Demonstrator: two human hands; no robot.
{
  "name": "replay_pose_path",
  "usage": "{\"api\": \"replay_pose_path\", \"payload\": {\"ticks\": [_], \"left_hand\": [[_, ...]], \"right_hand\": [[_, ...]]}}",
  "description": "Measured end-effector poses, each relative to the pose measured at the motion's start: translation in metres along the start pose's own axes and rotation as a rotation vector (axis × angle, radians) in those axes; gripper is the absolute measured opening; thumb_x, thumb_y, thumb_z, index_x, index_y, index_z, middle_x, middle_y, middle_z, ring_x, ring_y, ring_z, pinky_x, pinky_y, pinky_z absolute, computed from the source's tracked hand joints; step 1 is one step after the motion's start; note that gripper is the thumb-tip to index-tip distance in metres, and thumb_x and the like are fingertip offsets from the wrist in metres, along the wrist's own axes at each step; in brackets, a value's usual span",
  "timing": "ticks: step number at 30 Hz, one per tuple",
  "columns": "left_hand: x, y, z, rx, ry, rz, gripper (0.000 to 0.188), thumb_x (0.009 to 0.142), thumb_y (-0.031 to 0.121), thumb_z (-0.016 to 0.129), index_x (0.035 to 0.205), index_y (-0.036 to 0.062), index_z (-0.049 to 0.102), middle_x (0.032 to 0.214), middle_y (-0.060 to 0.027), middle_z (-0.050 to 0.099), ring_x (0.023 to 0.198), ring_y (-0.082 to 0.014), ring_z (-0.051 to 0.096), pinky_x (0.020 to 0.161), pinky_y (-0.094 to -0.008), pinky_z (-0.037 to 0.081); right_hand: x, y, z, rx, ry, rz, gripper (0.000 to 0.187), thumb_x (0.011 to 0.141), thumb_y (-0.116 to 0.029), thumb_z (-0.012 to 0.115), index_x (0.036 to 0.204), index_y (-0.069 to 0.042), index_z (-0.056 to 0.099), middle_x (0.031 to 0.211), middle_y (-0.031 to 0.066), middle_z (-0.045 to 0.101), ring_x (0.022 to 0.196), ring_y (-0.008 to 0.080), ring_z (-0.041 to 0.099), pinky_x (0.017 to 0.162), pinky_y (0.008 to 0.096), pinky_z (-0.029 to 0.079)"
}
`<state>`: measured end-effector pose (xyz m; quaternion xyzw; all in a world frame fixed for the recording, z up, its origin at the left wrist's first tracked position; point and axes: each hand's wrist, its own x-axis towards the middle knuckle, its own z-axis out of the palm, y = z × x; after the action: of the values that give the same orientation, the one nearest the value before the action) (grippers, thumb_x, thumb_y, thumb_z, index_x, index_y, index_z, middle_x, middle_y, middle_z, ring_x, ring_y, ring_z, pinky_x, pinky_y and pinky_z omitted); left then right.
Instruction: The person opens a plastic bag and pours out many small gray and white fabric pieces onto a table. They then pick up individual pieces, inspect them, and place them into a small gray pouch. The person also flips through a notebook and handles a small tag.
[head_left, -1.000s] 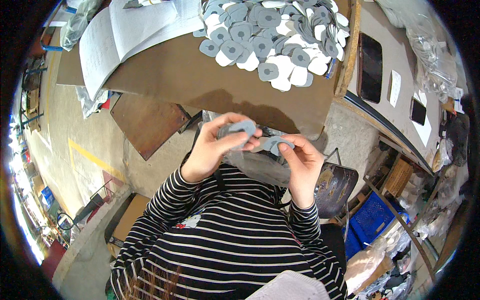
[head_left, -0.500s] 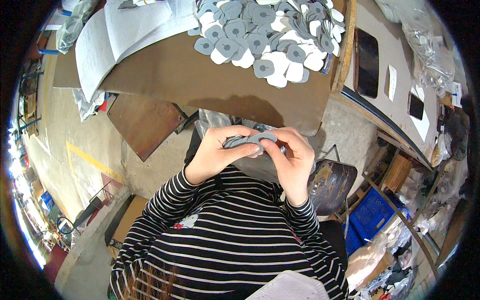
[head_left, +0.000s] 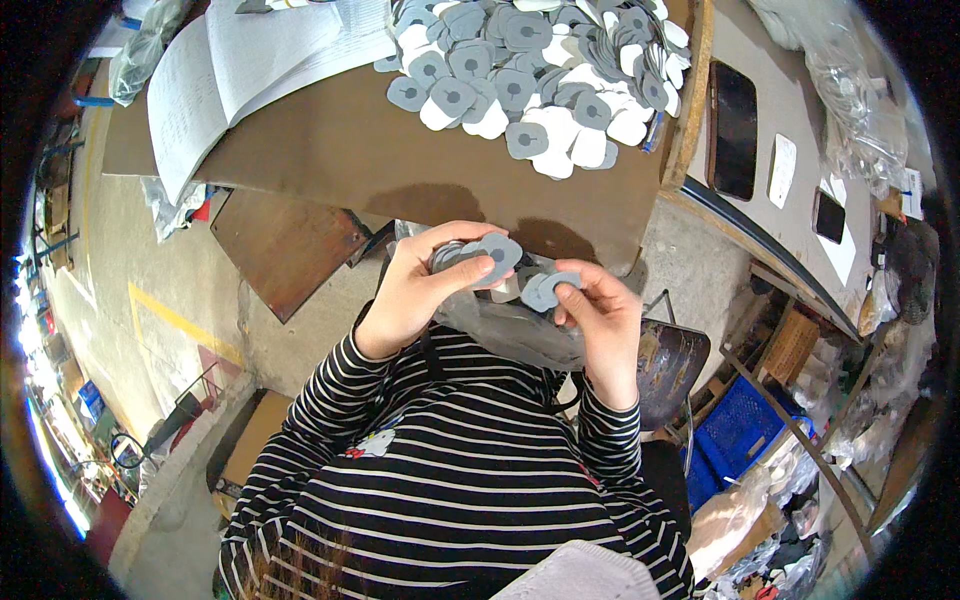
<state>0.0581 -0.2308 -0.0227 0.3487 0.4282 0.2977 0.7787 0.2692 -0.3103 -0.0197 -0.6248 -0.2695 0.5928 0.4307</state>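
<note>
My left hand (head_left: pixel 420 285) grips a fanned stack of grey rounded pads (head_left: pixel 478 256), thumb pressed on the top one. My right hand (head_left: pixel 600 320) pinches a single grey pad (head_left: pixel 550 290) between thumb and fingers, just right of the stack. Both hands hover over my lap, below the front edge of a brown table (head_left: pixel 350 160). A large heap of grey and white pads (head_left: pixel 540 70) lies on the far part of that table. A clear plastic bag (head_left: pixel 510 330) sits in my lap under the hands.
An open notebook (head_left: pixel 240 70) lies at the table's left. A second bench (head_left: pixel 790 150) on the right carries a black phone (head_left: pixel 733 130) and plastic bags. A blue crate (head_left: pixel 740 430) and a dark stool seat (head_left: pixel 670 360) stand at lower right. Concrete floor at left.
Both hands dropped slightly toward my lap. The right hand has drawn apart from the stack with one pad pinched in it.
</note>
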Motion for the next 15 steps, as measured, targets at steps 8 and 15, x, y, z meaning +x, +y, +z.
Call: {"api": "replay_pose_path", "payload": {"ticks": [8,15], "left_hand": [[0.0,0.0,0.0,0.012,-0.154,-0.114,0.037,0.095,0.002,0.063,0.13,-0.0061,0.058,0.119,-0.0152,0.067,0.105,-0.0231,0.068,0.094,-0.0357,0.057],[-0.002,-0.005,0.009,0.31,-0.023,0.138,0.028,0.087,0.003,0.077,0.11,-0.0013,0.062,0.103,-0.0098,0.07,0.094,-0.0138,0.069,0.08,-0.026,0.056]], "right_hand": [[-0.003,-0.012,0.012,-0.306,0.063,-0.273,0.033,0.083,-0.002,0.076,0.116,-0.003,0.07,0.096,0.007,0.072,0.066,0.0078,0.058,0.058,0.0227,0.046],[0.007,-0.015,0.026,-0.228,0.019,-0.327,0.013,0.087,0.006,0.07,0.099,0.003,0.07,0.097,0.0058,0.068,0.086,0.0096,0.06,0.073,0.0222,0.046]]}}
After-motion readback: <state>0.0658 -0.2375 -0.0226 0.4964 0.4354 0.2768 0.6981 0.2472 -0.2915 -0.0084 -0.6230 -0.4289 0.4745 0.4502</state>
